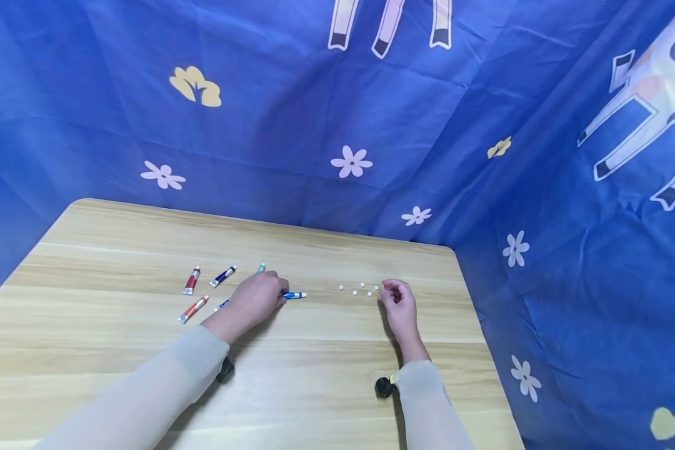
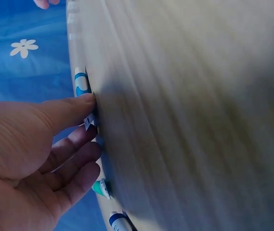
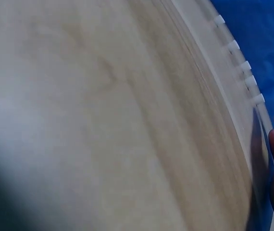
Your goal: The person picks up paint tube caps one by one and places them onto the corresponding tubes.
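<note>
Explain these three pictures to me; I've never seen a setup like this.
No machine here: a person with a camera on the head and one on each wrist. The head view looks down on a wooden table ringed by blue cloth. The left hand rests on a blue-capped tube; more small tubes lie beside it. The right hand, fingers curled, sits beside a few small white caps. The wrist views skim the tabletop, showing the same tube and caps up close.

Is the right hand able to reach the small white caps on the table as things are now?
Probably yes. The right hand rests on the table right beside the small white caps, fingers curled towards them, and nothing lies between. The left hand is busy at the paint tubes.
</note>
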### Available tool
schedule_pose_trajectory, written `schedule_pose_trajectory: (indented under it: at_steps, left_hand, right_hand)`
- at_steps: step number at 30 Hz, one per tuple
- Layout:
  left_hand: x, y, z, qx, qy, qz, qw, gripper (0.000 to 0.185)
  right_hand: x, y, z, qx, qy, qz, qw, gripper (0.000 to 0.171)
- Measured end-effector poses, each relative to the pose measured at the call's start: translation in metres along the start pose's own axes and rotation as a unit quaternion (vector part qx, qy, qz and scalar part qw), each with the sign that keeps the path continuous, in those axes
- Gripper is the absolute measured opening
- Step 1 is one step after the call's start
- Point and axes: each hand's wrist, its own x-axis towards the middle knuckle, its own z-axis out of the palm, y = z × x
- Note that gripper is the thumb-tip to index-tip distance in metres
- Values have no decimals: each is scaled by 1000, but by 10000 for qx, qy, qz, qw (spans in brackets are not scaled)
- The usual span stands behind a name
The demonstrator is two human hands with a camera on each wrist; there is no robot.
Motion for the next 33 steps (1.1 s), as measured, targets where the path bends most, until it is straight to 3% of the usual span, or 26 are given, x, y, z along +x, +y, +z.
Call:
schedule_pose_trajectory:
  at_steps: [9,22,33]
  left_hand:
    - [15,-9,2,227,27,-17,9997,6]
    - [31,-17,1,17,69,-190,9998,11]
    - [37,-17,0,-9,103,-282,9995,13]
  right_hand:
    - [9,9,-4,-590,-96,-37,9982,19]
    - [14,12,-10,-1388,-374,114,9895,21]
    - [24,18,-8,-1950,-550,-173,9791,25]
